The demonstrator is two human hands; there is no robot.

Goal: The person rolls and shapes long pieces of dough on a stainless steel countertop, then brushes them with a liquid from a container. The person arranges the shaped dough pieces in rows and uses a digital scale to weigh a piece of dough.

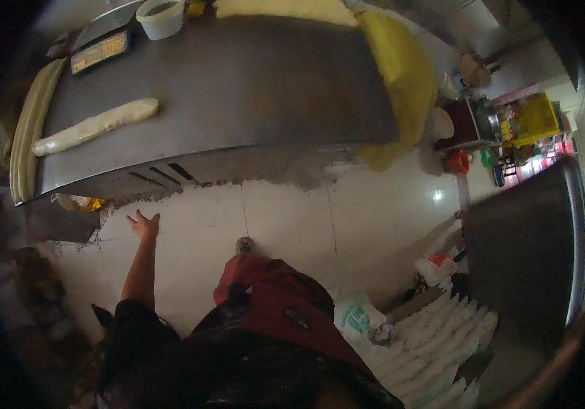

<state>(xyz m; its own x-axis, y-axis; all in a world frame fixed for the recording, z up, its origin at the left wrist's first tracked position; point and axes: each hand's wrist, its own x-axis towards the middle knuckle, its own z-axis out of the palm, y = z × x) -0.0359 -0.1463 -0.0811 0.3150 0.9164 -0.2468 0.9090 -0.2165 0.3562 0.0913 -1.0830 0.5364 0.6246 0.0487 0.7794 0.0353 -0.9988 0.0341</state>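
Note:
My left hand [144,225] hangs over the tiled floor with its fingers spread and nothing in it. It is apart from the dark-topped worktable [251,87], just short of its front side. My right hand is out of view. On the table's left part lies a thick, pale roll of what looks like dough [95,128]. Its near end meets several long strips of the same pale material [37,133], laid side by side along the left edge. Behind them are a tabletop scale [100,53] with a coloured panel and a white plastic tub [161,25].
Yellow sheeting [400,76] hangs over the table's right end, beside a pale slab [282,11]. Stacked white sacks [425,353] lie at lower right, near a dark panel-like surface [517,250]. A red bucket [457,161] and a yellow crate [533,120] stand farther right.

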